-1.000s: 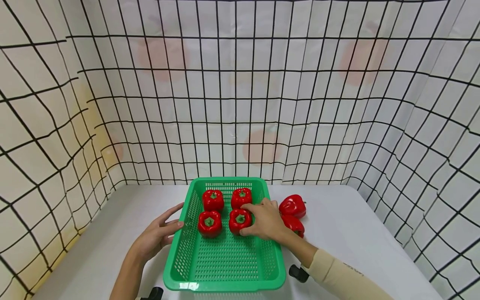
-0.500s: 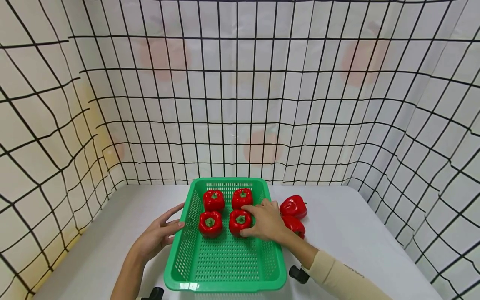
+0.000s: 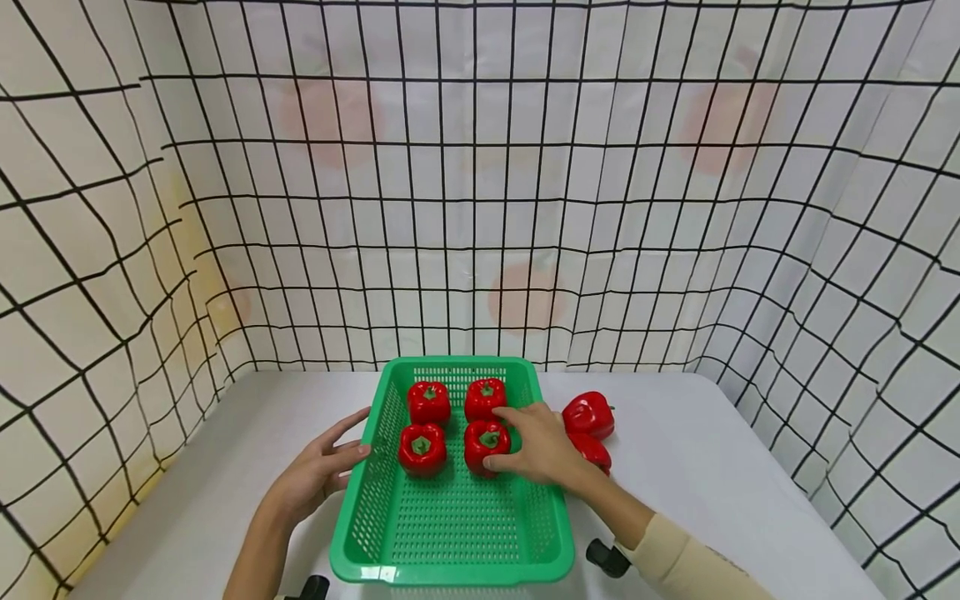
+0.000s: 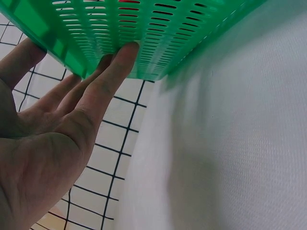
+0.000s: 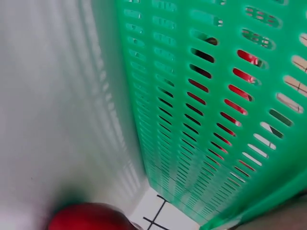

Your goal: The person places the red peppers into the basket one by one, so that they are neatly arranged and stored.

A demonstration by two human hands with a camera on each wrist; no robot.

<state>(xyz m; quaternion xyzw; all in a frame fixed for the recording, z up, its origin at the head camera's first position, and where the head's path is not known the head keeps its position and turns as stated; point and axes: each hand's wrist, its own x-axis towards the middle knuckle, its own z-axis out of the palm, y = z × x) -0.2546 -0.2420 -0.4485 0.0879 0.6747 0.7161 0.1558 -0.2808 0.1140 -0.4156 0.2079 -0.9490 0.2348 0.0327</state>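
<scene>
A green perforated plastic basket (image 3: 450,575) stands on the white table with several red bell peppers in it, stems up. My right hand (image 3: 543,446) reaches over the basket's right rim and holds the near right bell pepper (image 3: 476,450) between thumb and fingers. Left of it sits another bell pepper (image 3: 422,458). Farther back are a left bell pepper (image 3: 429,404) and a right bell pepper (image 3: 483,402). Spread along the outside of the left wall, my left hand (image 3: 311,475) touches the basket with its fingertips (image 4: 128,50). In the right wrist view, the basket wall hides most of the right hand.
On the table right of the basket lie two more bell peppers, one farther back (image 3: 588,414) and one nearer (image 3: 592,452), partly behind the right wrist. A black wire grid (image 3: 472,200) backed by white sheeting surrounds the table at the back and sides.
My right hand has shifted slightly to the right, and the bell pepper under it has moved and turned a little the same way. The left hand stays at the basket wall.
</scene>
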